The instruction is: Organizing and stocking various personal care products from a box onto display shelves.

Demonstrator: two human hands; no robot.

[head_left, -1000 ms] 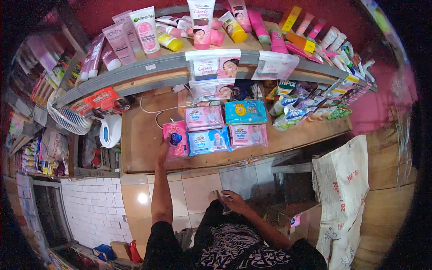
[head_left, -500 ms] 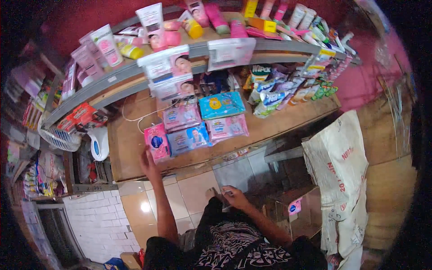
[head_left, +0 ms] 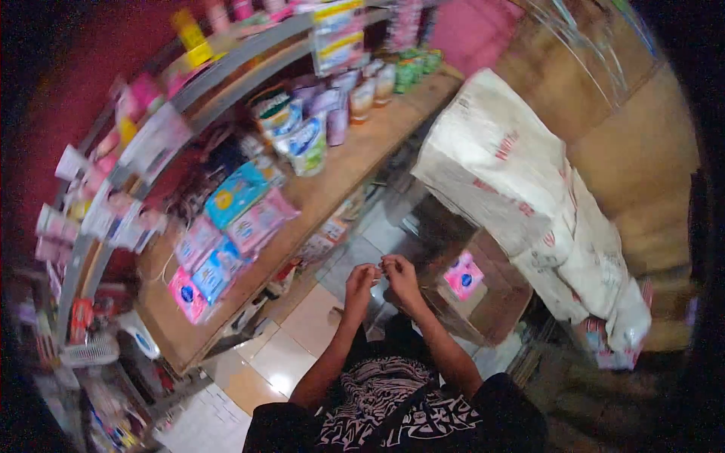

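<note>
In front of my body, my left hand (head_left: 362, 280) and my right hand (head_left: 400, 275) are close together with bent fingers. Both look pinched; whether something small is between the fingertips is too blurred to make out. Just right of them stands an open cardboard box (head_left: 495, 315) with a pink pack of wipes (head_left: 463, 276) inside. On the wooden shelf (head_left: 359, 155) to the left lie soft packs: a bright pink pack (head_left: 187, 294) nearest the front corner, a blue pack (head_left: 217, 269), a teal pack (head_left: 239, 195) and some paler pink ones.
A large white woven sack (head_left: 521, 181) spreads beside the box on the right. Upright pouches (head_left: 302, 143) line the far part of the shelf. Above them, a curved upper ledge (head_left: 226, 83) carries tubes and bottles. At far left is a white fan (head_left: 89, 351). Tiled floor (head_left: 302, 332) lies below.
My view has turned right, toward the box and sack. My left hand has left the bright pink pack on the shelf and come beside my right hand, which has risen slightly.
</note>
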